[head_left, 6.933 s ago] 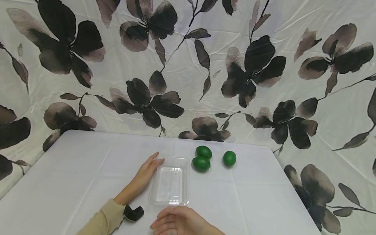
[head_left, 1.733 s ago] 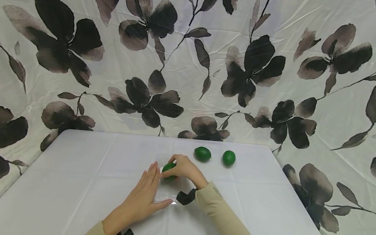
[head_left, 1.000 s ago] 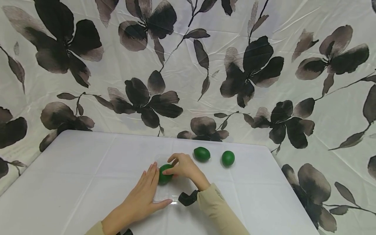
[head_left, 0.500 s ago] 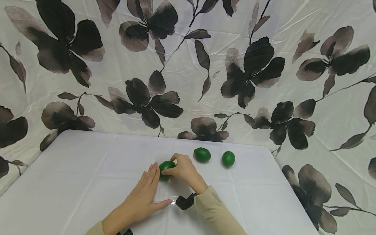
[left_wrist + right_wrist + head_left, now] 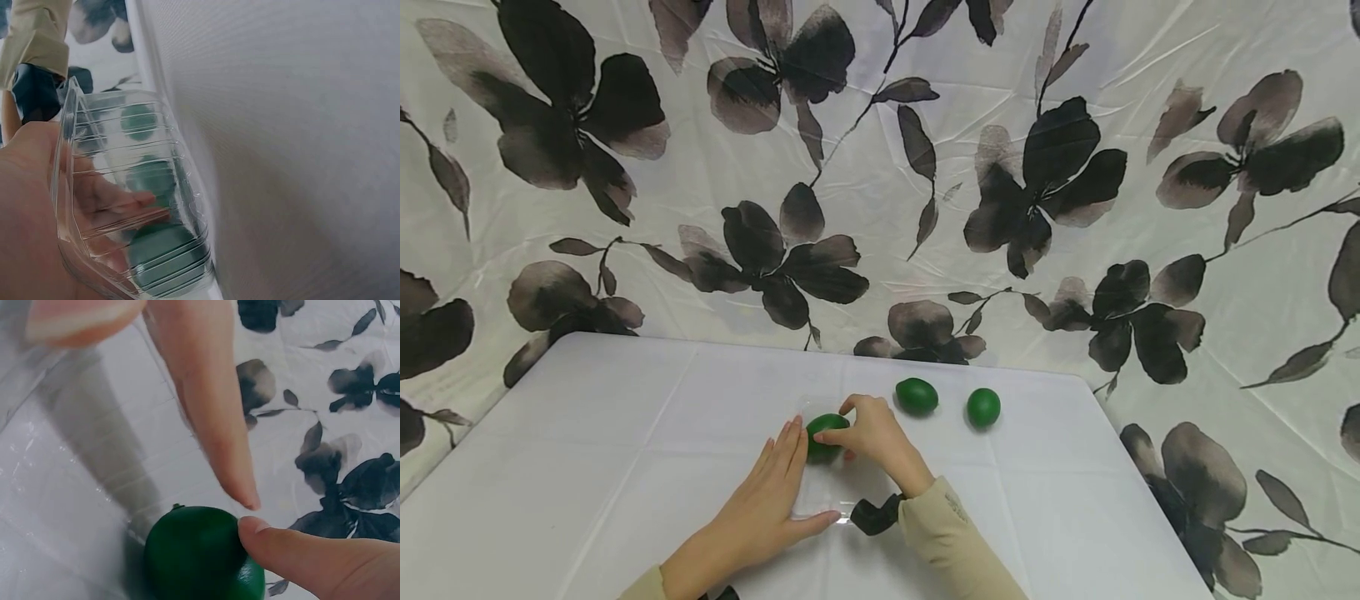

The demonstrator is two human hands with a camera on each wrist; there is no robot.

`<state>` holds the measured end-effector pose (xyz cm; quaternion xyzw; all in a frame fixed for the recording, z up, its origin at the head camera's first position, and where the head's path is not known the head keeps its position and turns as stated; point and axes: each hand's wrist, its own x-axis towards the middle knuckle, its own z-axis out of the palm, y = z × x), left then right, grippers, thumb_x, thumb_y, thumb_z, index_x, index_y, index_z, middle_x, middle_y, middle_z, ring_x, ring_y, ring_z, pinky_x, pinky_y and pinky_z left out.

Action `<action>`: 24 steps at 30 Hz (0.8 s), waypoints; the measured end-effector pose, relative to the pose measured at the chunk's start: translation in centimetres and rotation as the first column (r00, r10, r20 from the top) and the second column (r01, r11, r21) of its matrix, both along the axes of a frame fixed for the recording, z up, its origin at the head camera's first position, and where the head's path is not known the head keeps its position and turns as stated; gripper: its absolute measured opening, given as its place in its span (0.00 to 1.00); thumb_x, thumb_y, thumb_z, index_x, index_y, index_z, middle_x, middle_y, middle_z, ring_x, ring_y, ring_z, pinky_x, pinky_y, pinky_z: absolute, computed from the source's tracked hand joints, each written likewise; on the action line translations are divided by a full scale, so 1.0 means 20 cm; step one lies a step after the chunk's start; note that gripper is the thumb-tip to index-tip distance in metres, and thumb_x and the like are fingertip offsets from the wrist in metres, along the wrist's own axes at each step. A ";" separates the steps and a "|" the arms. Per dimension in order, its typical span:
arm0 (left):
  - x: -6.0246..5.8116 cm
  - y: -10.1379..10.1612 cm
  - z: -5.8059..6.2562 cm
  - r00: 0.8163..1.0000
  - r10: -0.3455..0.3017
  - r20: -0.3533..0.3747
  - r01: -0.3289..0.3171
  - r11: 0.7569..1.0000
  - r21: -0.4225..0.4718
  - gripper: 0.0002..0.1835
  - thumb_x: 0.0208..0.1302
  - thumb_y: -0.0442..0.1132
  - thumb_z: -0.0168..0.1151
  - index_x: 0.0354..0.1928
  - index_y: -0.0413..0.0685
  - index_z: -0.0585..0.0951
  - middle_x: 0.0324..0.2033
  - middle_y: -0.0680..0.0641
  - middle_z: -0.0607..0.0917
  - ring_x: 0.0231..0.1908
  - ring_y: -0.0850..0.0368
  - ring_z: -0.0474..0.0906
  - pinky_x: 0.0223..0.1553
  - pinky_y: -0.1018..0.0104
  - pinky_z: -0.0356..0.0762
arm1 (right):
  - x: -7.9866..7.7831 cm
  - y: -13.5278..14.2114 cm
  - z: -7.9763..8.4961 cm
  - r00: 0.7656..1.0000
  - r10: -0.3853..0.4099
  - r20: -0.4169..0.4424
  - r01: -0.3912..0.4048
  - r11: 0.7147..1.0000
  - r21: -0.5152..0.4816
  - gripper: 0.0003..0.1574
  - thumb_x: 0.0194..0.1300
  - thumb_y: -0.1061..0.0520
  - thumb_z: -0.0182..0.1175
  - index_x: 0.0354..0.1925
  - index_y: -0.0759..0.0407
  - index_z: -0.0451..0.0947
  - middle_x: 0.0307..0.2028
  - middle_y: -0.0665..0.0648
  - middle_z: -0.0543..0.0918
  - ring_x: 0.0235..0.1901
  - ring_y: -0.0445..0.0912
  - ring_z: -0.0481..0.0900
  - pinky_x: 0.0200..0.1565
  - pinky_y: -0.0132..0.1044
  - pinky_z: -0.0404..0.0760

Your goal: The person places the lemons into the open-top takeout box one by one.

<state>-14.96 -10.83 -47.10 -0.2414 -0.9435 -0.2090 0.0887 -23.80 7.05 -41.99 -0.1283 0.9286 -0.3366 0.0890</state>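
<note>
In the head view a clear plastic box lies on the table with a green lime inside, near its far left corner. My left hand rests along the left side, fingers straight, thumb at the near edge. The left wrist view shows its palm against the see-through wall. From the right, my right hand reaches over the box and holds the lime between thumb and fingers. Close up in the right wrist view, the thumb presses the lime; the index fingertip is just beside the thumb tip.
Two more limes lie on the white table: one lime just beyond the right hand, another lime farther right. Behind the table's far edge hangs a floral cloth. Black devices are strapped at both wrists.
One of three limes on the table went into the box with my right hand. In the last second it shifted slightly under the fingers. The left hand came nearer, then stayed still.
</note>
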 end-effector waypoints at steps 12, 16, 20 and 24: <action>0.00 0.00 -0.01 0.999 -0.001 -0.036 0.000 1.000 -0.018 0.60 0.62 0.74 0.52 0.73 0.25 0.52 0.76 0.32 0.47 0.76 0.42 0.43 0.72 0.41 0.49 | 0.00 0.04 0.06 0.999 0.043 0.029 -0.043 0.999 0.017 0.34 0.62 0.43 0.69 0.54 0.69 0.79 0.12 0.53 0.81 0.19 0.45 0.84 0.37 0.41 0.82; 0.00 0.00 0.00 1.000 0.001 -0.028 -0.001 1.000 -0.016 0.60 0.61 0.75 0.52 0.73 0.25 0.53 0.76 0.32 0.47 0.76 0.42 0.43 0.71 0.40 0.50 | -0.01 0.06 0.08 0.997 0.053 0.057 -0.052 0.998 -0.018 0.32 0.63 0.44 0.68 0.53 0.69 0.79 0.17 0.54 0.83 0.20 0.47 0.85 0.34 0.39 0.82; 0.01 0.00 0.00 1.000 0.002 -0.024 -0.002 1.000 -0.012 0.60 0.61 0.74 0.53 0.73 0.25 0.53 0.76 0.32 0.47 0.76 0.42 0.43 0.72 0.40 0.49 | -0.01 0.08 0.10 0.996 0.059 0.071 -0.054 0.996 -0.072 0.31 0.63 0.46 0.68 0.53 0.70 0.79 0.23 0.57 0.85 0.21 0.51 0.86 0.31 0.37 0.82; 0.01 0.00 0.00 0.999 0.004 -0.047 -0.005 1.000 -0.009 0.61 0.60 0.73 0.55 0.73 0.25 0.53 0.76 0.31 0.48 0.76 0.42 0.44 0.72 0.41 0.50 | -0.03 0.11 0.13 0.998 0.041 0.043 -0.036 0.993 -0.109 0.30 0.65 0.47 0.67 0.53 0.70 0.79 0.24 0.56 0.85 0.19 0.49 0.85 0.28 0.36 0.82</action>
